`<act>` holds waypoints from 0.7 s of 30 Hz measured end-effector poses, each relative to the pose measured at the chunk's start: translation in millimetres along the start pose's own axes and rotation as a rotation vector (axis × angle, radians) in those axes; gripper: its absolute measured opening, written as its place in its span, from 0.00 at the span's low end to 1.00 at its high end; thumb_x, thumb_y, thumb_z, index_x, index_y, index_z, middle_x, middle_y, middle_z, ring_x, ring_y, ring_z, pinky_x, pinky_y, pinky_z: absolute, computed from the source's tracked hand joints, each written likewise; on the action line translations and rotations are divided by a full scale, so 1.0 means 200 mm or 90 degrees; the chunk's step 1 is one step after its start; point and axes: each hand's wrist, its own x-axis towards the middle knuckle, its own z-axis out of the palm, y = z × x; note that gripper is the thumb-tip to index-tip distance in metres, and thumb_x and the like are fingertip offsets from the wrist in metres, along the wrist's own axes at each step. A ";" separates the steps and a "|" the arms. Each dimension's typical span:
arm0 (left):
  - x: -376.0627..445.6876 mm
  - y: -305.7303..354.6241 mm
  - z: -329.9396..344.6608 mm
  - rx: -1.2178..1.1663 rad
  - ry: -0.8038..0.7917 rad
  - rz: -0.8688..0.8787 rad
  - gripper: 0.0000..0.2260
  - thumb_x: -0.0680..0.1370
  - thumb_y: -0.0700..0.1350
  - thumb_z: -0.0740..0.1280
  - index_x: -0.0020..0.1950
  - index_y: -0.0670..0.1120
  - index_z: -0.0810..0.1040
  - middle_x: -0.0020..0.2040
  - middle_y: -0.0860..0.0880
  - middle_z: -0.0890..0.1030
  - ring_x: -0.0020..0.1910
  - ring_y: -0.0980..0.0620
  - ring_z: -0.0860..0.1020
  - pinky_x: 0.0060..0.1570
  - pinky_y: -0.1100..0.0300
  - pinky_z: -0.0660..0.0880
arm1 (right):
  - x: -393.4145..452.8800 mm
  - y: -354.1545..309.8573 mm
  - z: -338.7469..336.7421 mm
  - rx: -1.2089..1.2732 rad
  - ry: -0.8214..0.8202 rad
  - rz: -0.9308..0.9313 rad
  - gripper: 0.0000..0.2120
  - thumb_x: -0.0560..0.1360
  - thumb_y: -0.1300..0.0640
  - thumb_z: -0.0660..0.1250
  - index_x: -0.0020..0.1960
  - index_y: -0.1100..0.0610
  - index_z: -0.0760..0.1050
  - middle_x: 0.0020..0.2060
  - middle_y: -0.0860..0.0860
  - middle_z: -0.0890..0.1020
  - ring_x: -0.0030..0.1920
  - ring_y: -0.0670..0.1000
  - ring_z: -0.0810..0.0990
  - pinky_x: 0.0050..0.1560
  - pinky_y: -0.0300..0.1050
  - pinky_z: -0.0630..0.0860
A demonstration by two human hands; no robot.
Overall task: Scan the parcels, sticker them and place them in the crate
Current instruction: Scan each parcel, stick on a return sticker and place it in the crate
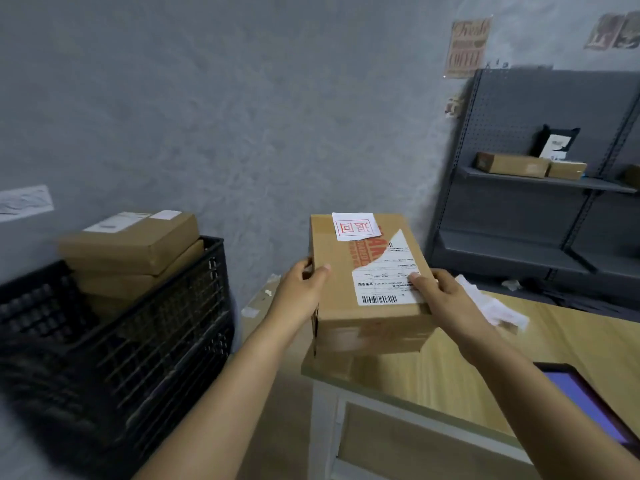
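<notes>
Both hands grip a rectangular cardboard box (367, 278) above the wooden tabletop's (519, 341) corner, left hand (304, 289) on its left edge, right hand (446, 299) on its white paper label. Left of the box, a black plastic lattice crate (138, 341) holds stacked cardboard parcels (131, 251).

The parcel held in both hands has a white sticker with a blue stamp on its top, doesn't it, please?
Not quite: in the head view the parcel, held by the left hand and right hand, has a white sticker with a red stamp, not blue.
</notes>
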 end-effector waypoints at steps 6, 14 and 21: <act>0.18 -0.15 -0.63 -0.035 0.064 -0.026 0.17 0.78 0.56 0.63 0.65 0.51 0.71 0.56 0.53 0.79 0.51 0.54 0.80 0.43 0.60 0.74 | 0.06 -0.26 0.63 0.018 -0.066 -0.044 0.15 0.76 0.42 0.63 0.59 0.46 0.73 0.50 0.41 0.80 0.47 0.42 0.78 0.42 0.42 0.73; 0.30 -0.41 -1.66 -0.007 0.198 -0.045 0.15 0.78 0.55 0.63 0.62 0.52 0.69 0.50 0.57 0.78 0.47 0.59 0.78 0.37 0.64 0.71 | 0.07 -0.65 1.69 0.053 -0.191 -0.083 0.18 0.76 0.41 0.63 0.61 0.49 0.70 0.49 0.42 0.77 0.47 0.42 0.77 0.40 0.41 0.72; 0.33 -0.65 -2.23 0.015 0.307 -0.123 0.21 0.79 0.55 0.61 0.68 0.46 0.68 0.59 0.50 0.78 0.54 0.51 0.78 0.51 0.56 0.75 | 0.13 -0.89 2.35 0.014 -0.330 -0.113 0.23 0.75 0.40 0.64 0.65 0.50 0.71 0.56 0.48 0.78 0.51 0.47 0.78 0.48 0.46 0.74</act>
